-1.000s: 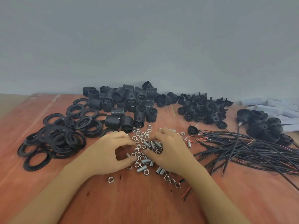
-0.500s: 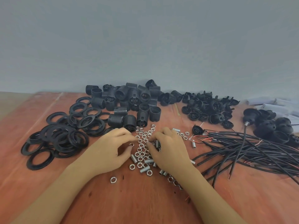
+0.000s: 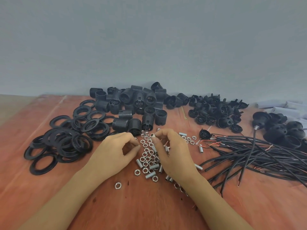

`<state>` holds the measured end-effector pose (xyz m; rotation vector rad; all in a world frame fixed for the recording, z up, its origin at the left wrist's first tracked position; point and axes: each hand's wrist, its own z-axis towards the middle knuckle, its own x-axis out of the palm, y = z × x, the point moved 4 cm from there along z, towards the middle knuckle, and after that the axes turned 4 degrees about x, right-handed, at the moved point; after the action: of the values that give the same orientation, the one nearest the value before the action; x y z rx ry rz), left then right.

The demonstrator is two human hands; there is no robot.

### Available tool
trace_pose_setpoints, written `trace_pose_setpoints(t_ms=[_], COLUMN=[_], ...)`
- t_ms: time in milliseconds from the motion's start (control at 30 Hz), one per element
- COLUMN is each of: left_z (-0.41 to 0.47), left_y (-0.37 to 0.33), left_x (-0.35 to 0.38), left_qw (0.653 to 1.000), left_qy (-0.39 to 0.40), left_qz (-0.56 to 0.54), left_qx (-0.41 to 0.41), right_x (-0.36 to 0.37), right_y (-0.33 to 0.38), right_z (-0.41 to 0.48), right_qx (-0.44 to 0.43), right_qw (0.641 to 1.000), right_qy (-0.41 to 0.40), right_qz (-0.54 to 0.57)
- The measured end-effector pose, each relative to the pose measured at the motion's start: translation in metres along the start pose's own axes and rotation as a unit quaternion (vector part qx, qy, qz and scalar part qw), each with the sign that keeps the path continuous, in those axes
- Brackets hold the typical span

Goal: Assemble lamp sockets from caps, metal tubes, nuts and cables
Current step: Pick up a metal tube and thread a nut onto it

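The nuts (image 3: 146,159) and short tubes (image 3: 139,163) are bright, shiny metal. Beyond the nuts the socket shells (image 3: 120,125) are ribbed black plastic, the cables (image 3: 265,155) matt-sheathed. The table (image 3: 149,211) is reddish wood, faintly glossy.

Reddish table (image 3: 149,209) against a grey wall (image 3: 149,47), white rolls (image 3: 285,111) at far right.

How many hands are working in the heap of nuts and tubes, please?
2. The left hand is at the left edge of the heap, fingertips pinched; the right hand is over its right side, pinching a small metal piece. None seems hidden.
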<state>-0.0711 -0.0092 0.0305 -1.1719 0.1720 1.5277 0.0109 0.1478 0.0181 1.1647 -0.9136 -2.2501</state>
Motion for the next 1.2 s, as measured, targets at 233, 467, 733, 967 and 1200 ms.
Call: trace_pose_setpoints(t_ms=[233, 467, 733, 967, 1200], left_z=[-0.002, -0.002, 0.000, 0.000, -0.002], left_y=[-0.008, -0.006, -0.016, -0.007, -0.007], left_x=[-0.001, 0.005, 0.003, 0.012, 0.019], left_qw=[0.991, 0.985, 0.989, 0.950, 0.912], left_qy=[-0.097, -0.088, -0.054, -0.045, -0.027], left_qz=[-0.088, -0.138, -0.136, -0.297, -0.396], left_qx=[-0.036, -0.057, 0.005, -0.080, -0.098], right_x=[-0.001, -0.003, -0.004, -0.004, -0.006], right_y=[-0.002, 0.000, 0.006, 0.011, 0.009], right_z=[0.001, 0.000, -0.003, -0.003, -0.001], right_qx=[-0.033, -0.055, -0.113, -0.140, -0.088], right_qw=[0.999, 0.998, 0.993, 0.989, 0.993], right_qy=[-0.024, -0.027, -0.025, -0.011, 0.041], right_qz=[-0.012, 0.020, 0.035, 0.038, 0.064])
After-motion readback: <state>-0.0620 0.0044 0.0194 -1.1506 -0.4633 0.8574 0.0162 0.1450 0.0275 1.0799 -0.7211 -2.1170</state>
